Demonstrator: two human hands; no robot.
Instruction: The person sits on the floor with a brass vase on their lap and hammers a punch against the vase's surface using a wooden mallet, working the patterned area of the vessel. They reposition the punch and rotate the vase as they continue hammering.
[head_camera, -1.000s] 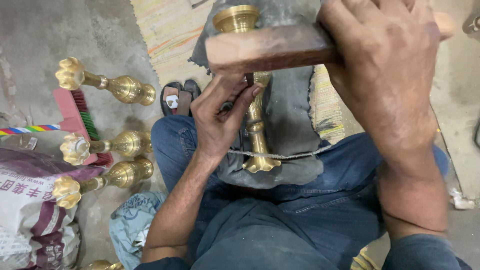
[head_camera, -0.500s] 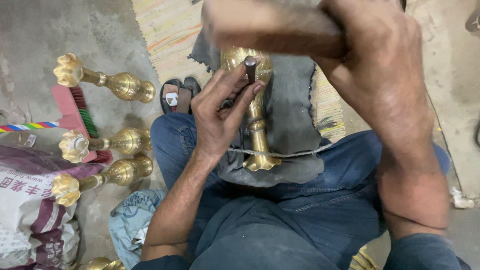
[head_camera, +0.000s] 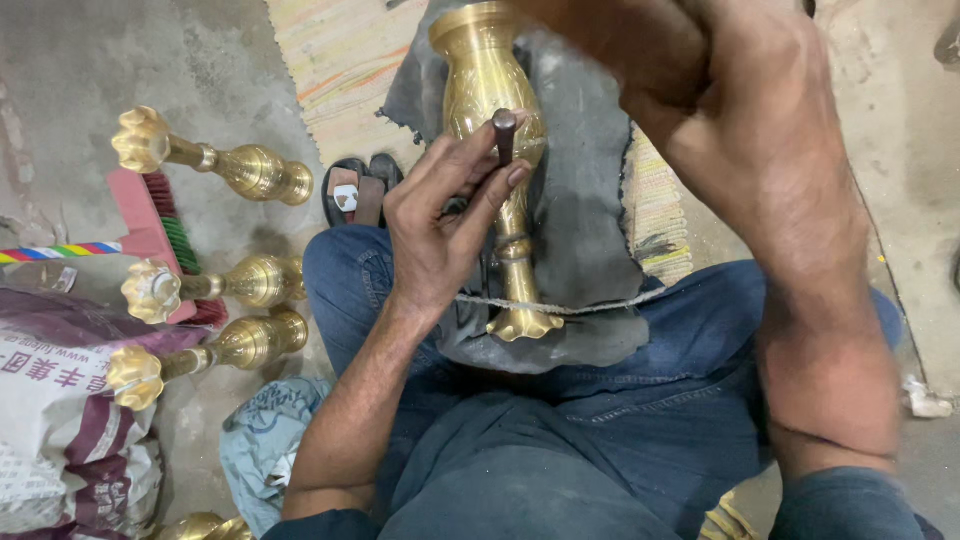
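View from above of a person seated cross-legged on a workshop floor, blue trousers filling the lower frame. At far left lies a printed sack (head_camera: 50, 400), with a red brush (head_camera: 160, 230) on the concrete above it. Beside these, three finished brass stands (head_camera: 215, 165) lie on their sides in a loose column, flower-shaped ends pointing left. A dark sandal (head_camera: 355, 190) sits just past them, near the knee.

In the centre, the left hand (head_camera: 440, 230) is clamped on a short dark metal punch (head_camera: 505, 135), fingers and thumb pinching its shaft so the rounded top stands clear above them. The punch tip rests against the bulging body of a brass vase (head_camera: 490, 90), which lies lengthwise on a grey cloth pad (head_camera: 590, 240) across the lap, mouth away from the person, flared foot towards them. A thin cord (head_camera: 580, 305) crosses the foot end. The vase lies directly under and just right of the left hand.

At right, the right hand (head_camera: 740, 110) is raised, blurred, close to the camera, above the vase; its fingers are curled inward, but what they grip cannot be made out
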